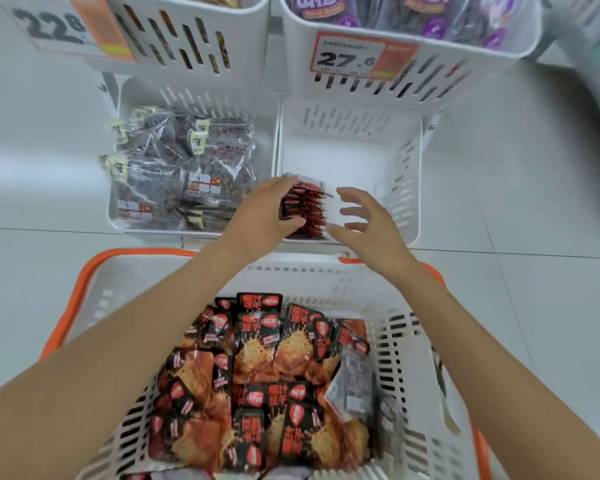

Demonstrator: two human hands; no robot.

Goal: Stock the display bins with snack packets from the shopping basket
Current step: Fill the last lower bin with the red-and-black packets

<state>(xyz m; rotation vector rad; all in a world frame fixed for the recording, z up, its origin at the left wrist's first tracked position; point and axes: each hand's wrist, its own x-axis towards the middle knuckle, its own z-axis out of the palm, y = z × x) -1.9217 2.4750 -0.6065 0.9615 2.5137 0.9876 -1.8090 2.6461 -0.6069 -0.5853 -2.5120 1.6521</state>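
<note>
Shopping basket — white slotted plastic, orange rim, nearest the viewer; holds a loose heap of snack packets, black-and-red print over orange contents, overlapping. Lower right display bin — white, slotted walls, just beyond the basket; 1 row of packets of the same kind stands on edge in its near left corner, gripped by the left hand. Lower left display bin: clear packets of dark snacks.
</note>
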